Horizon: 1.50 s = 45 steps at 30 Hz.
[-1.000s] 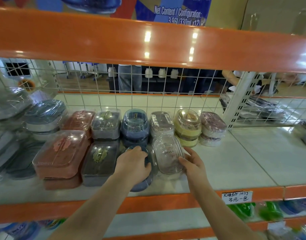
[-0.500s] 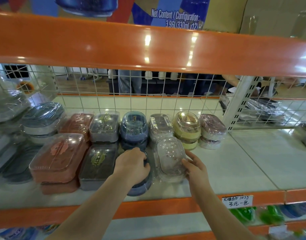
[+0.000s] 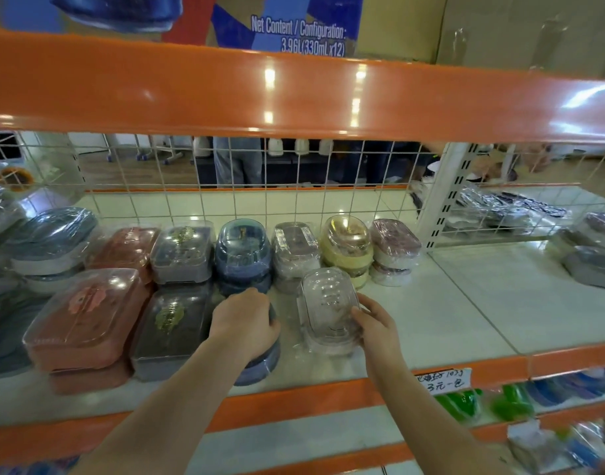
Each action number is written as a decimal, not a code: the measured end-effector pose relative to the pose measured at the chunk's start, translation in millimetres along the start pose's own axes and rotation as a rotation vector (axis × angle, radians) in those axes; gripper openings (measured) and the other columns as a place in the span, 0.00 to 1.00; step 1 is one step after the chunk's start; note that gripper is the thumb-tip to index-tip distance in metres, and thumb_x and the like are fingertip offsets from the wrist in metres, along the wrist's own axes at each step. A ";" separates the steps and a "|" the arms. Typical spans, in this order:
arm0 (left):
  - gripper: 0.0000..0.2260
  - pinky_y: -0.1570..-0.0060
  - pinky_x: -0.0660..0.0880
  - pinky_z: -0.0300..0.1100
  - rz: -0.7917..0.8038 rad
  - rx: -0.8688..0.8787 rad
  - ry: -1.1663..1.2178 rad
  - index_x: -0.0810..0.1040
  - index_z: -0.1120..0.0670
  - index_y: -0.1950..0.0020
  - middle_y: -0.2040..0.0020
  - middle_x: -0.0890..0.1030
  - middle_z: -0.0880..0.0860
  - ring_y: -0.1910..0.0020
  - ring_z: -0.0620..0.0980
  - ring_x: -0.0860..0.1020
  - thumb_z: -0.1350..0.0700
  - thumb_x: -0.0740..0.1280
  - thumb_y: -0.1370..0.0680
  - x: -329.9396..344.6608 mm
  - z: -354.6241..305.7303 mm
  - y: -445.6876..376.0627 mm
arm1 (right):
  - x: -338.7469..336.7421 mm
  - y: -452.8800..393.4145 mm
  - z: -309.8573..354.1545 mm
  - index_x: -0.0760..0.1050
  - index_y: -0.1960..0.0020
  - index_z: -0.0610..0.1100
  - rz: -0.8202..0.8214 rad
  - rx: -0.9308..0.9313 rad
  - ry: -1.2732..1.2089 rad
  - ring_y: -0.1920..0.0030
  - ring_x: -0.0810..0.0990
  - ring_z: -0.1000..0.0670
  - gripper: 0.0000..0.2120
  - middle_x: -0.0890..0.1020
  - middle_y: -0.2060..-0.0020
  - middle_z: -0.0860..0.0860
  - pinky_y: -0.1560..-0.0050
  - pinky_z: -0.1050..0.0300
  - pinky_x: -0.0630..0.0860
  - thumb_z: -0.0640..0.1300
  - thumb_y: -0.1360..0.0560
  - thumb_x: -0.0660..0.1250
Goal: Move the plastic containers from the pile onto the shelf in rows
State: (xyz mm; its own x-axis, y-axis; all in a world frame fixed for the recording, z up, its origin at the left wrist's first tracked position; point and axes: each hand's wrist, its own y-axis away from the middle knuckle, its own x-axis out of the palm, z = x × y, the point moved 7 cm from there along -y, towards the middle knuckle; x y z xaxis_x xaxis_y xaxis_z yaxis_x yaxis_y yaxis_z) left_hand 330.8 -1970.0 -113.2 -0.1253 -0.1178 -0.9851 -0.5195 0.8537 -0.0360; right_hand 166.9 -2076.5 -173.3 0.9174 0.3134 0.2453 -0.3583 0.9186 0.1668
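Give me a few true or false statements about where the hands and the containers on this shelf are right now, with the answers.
1. The right hand grips the clear container. True.
2. The left hand rests on the pink container. False: it lies on a blue container in the front row.
3. The yellow container stands in the back row. True.
4. The price tag hangs on the wire grid. False: it sits on the shelf's orange front edge.

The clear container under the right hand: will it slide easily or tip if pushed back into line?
The clear container looks empty and thin-walled, so probably light. Its glossy wrap on the smooth shelf suggests it slides readily. It is low and broad, so tipping seems unlikely. The right hand grips its side.
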 end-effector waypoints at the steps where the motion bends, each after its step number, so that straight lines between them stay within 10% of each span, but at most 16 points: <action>1: 0.13 0.61 0.68 0.40 0.000 -0.004 0.001 0.66 0.50 0.66 0.63 0.69 0.47 0.60 0.48 0.72 0.50 0.60 0.22 0.4 0.1 0.1 | -2.2 1.4 0.3 0.74 0.41 0.42 -0.002 -0.001 0.000 0.57 0.79 0.51 0.12 0.81 0.57 0.47 0.62 0.64 0.77 0.32 0.22 0.59; 13: 0.11 0.57 0.72 0.41 -0.032 0.049 -0.007 0.71 0.52 0.57 0.56 0.70 0.49 0.51 0.51 0.76 0.48 0.56 0.20 16.5 4.8 8.9 | -17.8 14.2 7.7 0.73 0.42 0.43 -0.055 0.001 -0.036 0.61 0.78 0.52 0.13 0.80 0.60 0.48 0.62 0.62 0.73 0.31 0.21 0.58; 18: 0.16 0.44 0.73 0.44 0.087 0.074 0.088 0.75 0.53 0.38 0.41 0.76 0.49 0.40 0.51 0.75 0.47 0.60 0.21 21.6 9.7 13.3 | -17.5 20.0 11.1 0.74 0.44 0.43 -0.054 0.000 -0.030 0.61 0.77 0.53 0.11 0.80 0.60 0.49 0.65 0.65 0.74 0.32 0.21 0.58; 23: 0.06 0.47 0.75 0.46 0.022 0.050 0.173 0.76 0.51 0.53 0.47 0.80 0.51 0.47 0.52 0.78 0.50 0.64 0.24 15.5 27.2 22.3 | -9.2 19.2 7.0 0.75 0.39 0.39 -0.057 0.016 0.009 0.55 0.78 0.49 0.13 0.81 0.54 0.45 0.59 0.60 0.74 0.34 0.21 0.59; 45: 0.16 0.42 0.70 0.40 -0.238 -0.101 0.237 0.75 0.51 0.35 0.37 0.73 0.48 0.39 0.48 0.74 0.52 0.62 0.22 -18.2 120.3 80.0 | 105.6 39.7 -8.0 0.76 0.43 0.39 0.196 -0.030 0.010 0.57 0.78 0.49 0.11 0.81 0.57 0.46 0.58 0.58 0.73 0.33 0.21 0.59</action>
State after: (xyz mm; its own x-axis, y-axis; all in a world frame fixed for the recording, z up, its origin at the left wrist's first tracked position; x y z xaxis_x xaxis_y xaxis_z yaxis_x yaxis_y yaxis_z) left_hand 393.2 -1838.5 -118.4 -0.1769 -0.4322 -0.8842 -0.6373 0.7350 -0.2317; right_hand 250.9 -2005.0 -148.4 0.8321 0.4896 0.2608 -0.5255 0.8462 0.0880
